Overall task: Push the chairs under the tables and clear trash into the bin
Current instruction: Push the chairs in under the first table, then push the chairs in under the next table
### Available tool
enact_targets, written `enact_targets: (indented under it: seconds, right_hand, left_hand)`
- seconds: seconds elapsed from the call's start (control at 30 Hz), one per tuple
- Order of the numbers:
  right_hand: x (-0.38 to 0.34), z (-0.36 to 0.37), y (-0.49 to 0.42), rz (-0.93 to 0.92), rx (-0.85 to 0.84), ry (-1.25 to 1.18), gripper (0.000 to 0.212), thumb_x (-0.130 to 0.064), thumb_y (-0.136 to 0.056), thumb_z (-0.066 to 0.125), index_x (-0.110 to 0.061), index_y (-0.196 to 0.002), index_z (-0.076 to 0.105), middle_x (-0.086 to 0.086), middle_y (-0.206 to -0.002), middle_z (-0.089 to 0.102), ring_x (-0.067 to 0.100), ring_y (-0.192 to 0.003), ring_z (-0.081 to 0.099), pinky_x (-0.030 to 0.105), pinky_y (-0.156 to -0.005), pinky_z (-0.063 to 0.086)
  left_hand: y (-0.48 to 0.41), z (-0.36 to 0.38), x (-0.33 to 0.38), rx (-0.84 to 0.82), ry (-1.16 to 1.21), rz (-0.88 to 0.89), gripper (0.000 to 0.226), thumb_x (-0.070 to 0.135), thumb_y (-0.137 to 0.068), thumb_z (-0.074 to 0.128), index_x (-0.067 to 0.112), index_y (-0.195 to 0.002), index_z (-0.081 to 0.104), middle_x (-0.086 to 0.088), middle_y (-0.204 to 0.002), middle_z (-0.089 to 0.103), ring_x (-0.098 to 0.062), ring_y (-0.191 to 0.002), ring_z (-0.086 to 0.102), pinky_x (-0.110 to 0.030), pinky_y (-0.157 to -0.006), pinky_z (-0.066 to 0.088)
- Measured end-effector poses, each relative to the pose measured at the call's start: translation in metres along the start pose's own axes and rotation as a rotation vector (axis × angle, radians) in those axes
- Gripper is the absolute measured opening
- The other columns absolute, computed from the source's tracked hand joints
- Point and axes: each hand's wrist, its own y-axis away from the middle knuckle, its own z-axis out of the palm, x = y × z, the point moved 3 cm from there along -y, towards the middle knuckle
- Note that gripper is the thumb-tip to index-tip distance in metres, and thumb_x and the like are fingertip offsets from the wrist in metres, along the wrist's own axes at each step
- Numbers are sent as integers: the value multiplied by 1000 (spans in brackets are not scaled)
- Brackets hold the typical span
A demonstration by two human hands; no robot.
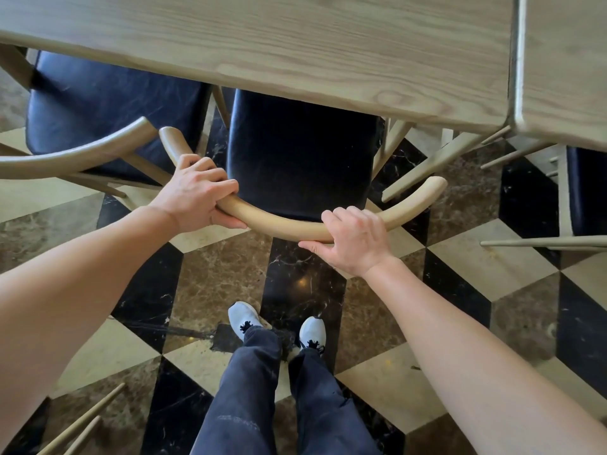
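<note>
Wooden backrest (285,228): our left hand (197,192) and right hand (354,238) both grip it. Black seat (295,152) sits partly under table (295,44); neighbouring chair (82,155) crowds the left end.

Black-seated chair (300,152) partly under table (295,50)

The floor (223,277) is laid in polished marble tiles of black, brown and cream, arranged in a cube-like pattern. Two light grey shoes (244,318) with black laces are set on it, below dark blue trousers (243,389)
</note>
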Motion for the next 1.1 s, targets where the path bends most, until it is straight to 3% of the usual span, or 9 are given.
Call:
enact_targets:
  seconds: [0.17,0.3,0.4,0.47,0.6,0.73,0.87,1.0,1.1]
  right_hand:
    - [2,-4,-3,-1,-74,32,61,-77,-87,43,-19,-91,59,-2,-80,60,16,-69,56,30,-62,45]
    - [-12,-13,-2,137,-282,24,57,-74,-89,44,-22,-109,56,-3,-97,62,17,-87,60,38,-84,49]
    - [-24,-23,-3,269,-436,2,51,-66,-92,49,-22,-117,54,-1,-107,63,22,-103,61,48,-105,41]
    - [-35,-33,-3,321,-491,20,40,-51,-95,56,-21,-122,55,1,-115,63,24,-111,60,50,-111,36]
    - [-61,-71,-7,387,-575,-107,26,-36,-97,58,-22,-118,55,1,-107,60,20,-96,60,44,-91,54]
    - [-89,-118,-27,364,-565,-214,9,-32,-97,57,-24,-98,60,-2,-90,59,14,-77,60,34,-70,53]
    - [-130,-156,-57,265,-513,-171,12,-34,-96,54,-24,-94,60,-1,-91,60,16,-78,59,39,-73,55]
    - [-186,-173,-94,179,-503,-171,13,-34,-95,55,-27,-83,57,-2,-86,61,16,-74,60,35,-61,48]
    - [-231,-175,-119,94,-495,-131,14,-31,-95,53,-19,-92,60,-1,-86,61,17,-73,60,32,-57,44]
  left_hand:
    - [-6,-8,4,-130,-57,-47,78,93,-76,30,27,-102,60,1,-99,65,-27,-99,52,-48,-98,33]
    - [-5,-30,26,-326,-172,-125,78,87,-75,31,23,-110,58,-2,-107,63,-27,-106,52,-43,-105,33]
    - [-3,-48,54,-365,-146,-271,59,68,-87,50,19,-119,57,-6,-117,58,-30,-117,47,-45,-107,35]
    - [3,-61,73,-325,47,-388,38,45,-93,60,18,-120,57,-8,-119,56,-31,-119,45,-48,-102,43]
    - [21,-92,93,-298,247,-472,19,28,-93,59,18,-109,62,-6,-108,62,-27,-99,59,-45,-83,55]
    - [44,-131,76,-266,226,-632,8,31,-93,54,23,-95,56,-4,-94,63,-21,-72,56,-36,-60,48]
    - [78,-173,43,-187,174,-716,14,35,-90,54,22,-94,54,3,-81,52,-22,-73,54,-36,-59,42]
    - [127,-207,12,-102,142,-780,11,35,-88,59,24,-90,58,4,-80,59,-17,-68,57,-33,-54,49]
    - [168,-222,-10,-71,136,-856,10,33,-90,59,26,-89,52,5,-79,56,-12,-64,53,-29,-48,38]
